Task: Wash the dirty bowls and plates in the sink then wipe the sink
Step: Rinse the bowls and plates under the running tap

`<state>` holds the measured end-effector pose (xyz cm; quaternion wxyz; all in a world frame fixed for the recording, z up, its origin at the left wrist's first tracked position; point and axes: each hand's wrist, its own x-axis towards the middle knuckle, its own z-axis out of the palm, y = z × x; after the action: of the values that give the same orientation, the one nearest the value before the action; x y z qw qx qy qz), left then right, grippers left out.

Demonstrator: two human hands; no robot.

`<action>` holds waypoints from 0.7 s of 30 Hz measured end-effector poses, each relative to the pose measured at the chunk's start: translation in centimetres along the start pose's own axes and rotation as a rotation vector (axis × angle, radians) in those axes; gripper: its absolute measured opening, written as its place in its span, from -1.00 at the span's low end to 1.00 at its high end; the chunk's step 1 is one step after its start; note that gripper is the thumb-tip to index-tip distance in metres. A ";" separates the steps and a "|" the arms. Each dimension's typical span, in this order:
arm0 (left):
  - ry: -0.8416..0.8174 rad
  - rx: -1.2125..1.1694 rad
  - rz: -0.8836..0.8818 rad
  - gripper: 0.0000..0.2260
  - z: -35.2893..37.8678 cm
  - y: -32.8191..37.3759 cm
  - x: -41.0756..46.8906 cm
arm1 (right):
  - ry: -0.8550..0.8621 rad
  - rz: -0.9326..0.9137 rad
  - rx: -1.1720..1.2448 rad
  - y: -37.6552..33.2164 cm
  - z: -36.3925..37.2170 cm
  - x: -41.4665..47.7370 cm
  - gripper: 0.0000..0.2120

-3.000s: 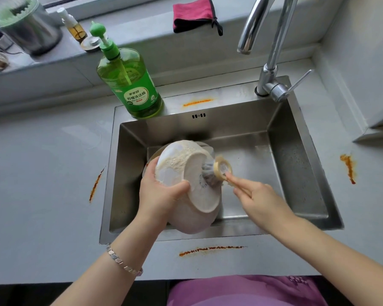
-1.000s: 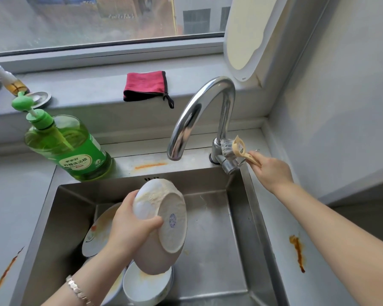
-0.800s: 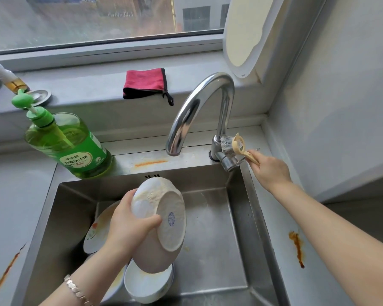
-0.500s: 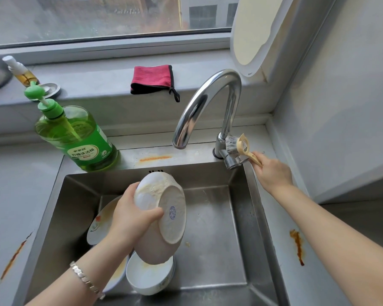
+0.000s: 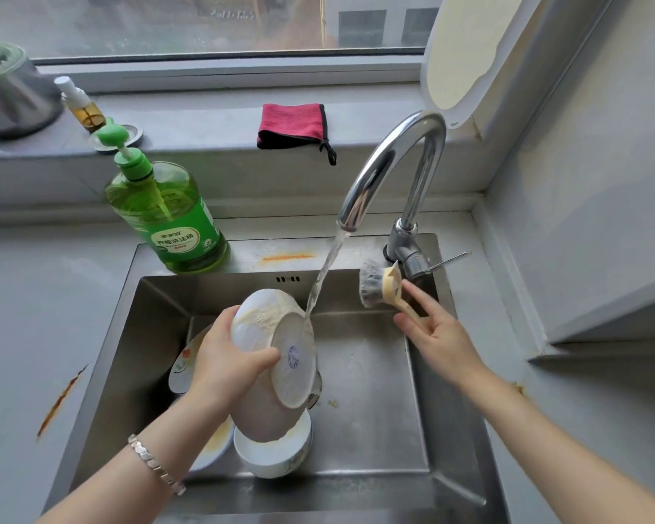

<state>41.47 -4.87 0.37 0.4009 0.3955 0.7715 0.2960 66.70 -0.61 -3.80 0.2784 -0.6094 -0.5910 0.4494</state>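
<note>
1. While water falls in a slanting stream (image 5: 324, 272) from the curved chrome tap (image 5: 394, 160), the left grip (image 5: 224, 359) holds a white ceramic bowl with a soapy outside (image 5: 265, 323) above the stainless steel sink (image 5: 371, 376).
2. This bowl is tipped on edge, and its foot, which has a small blue mark, faces the camera and the right. The thumb presses on the near edge of the foot and the fingers curl round the rim on the far side, so the bowl lies to the right of the palm.
3. The stream strikes the upper edge of the bowl's foot.
4. The right grip (image 5: 439, 330) pinches the beige handle of a dish brush with grey bristles (image 5: 377, 285). The brush head points up and to the left of the fingers, just beside the tap's base and apart from the bowl.
5. Directly under the held bowl, a second white bowl (image 5: 273, 450) sits upright on the sink floor. Stained white plates (image 5: 180, 363) lie to its left, partly hidden by the left forearm.
6. A green pump bottle of dish soap (image 5: 167, 217) stands at the sink's back left corner. A red cloth with black trim (image 5: 292, 124) lies on the window sill, and an orange streak (image 5: 59, 400) marks the grey counter (image 5: 35, 296).
</note>
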 end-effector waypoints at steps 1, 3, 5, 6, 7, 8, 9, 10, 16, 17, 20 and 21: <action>0.006 -0.001 -0.002 -0.51 -0.3 -0.3 -0.2 | -0.019 0.000 0.056 -0.6 1.0 -0.5 -0.64; 0.006 -0.009 0.000 -0.51 -1.0 -0.8 -0.6 | -0.040 0.013 0.183 -1.5 2.9 -1.3 -0.74; 0.001 -0.011 0.003 -0.51 -1.7 -1.2 -1.1 | -0.062 -0.006 0.278 -2.5 4.3 -1.7 -0.81; 0.001 -0.015 0.006 -0.51 -2.0 -1.4 -1.3 | -0.077 -0.030 0.286 -2.8 4.8 -1.9 -0.81; 0.002 -0.022 0.009 -0.52 -2.4 -1.6 -1.5 | -0.101 -0.048 0.283 -3.2 5.3 -2.0 -0.81; 0.004 -0.027 0.011 -0.51 -2.7 -1.8 -1.7 | -0.121 -0.059 0.274 -3.4 5.7 -2.1 -0.81; 0.008 -0.028 0.014 -0.51 -2.9 -1.9 -1.8 | -0.131 -0.062 0.276 -3.7 6.0 -2.1 -0.82; 0.013 -0.028 0.016 -0.51 -3.2 -2.1 -1.9 | -0.125 -0.068 0.279 -3.9 6.2 -2.2 -0.81; 0.024 -0.047 0.037 -0.54 -4.2 -2.5 -2.3 | -0.102 -0.022 0.420 -4.6 6.9 -1.6 -0.44; 0.022 -0.050 0.038 -0.54 -4.2 -2.5 -2.3 | -0.109 -0.005 0.438 -4.8 7.0 -1.5 -0.38; 0.018 -0.066 0.031 -0.53 -4.3 -2.7 -2.3 | -0.103 0.024 0.488 -5.1 7.3 -1.4 -0.41; 0.017 -0.069 0.027 -0.53 -4.3 -2.8 -2.3 | -0.098 0.020 0.494 -5.3 7.3 -1.4 -0.46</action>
<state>37.65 -8.85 1.28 0.4037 0.3893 0.7589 0.3310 57.92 -2.62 -2.09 0.3853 -0.5062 -0.4701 0.6119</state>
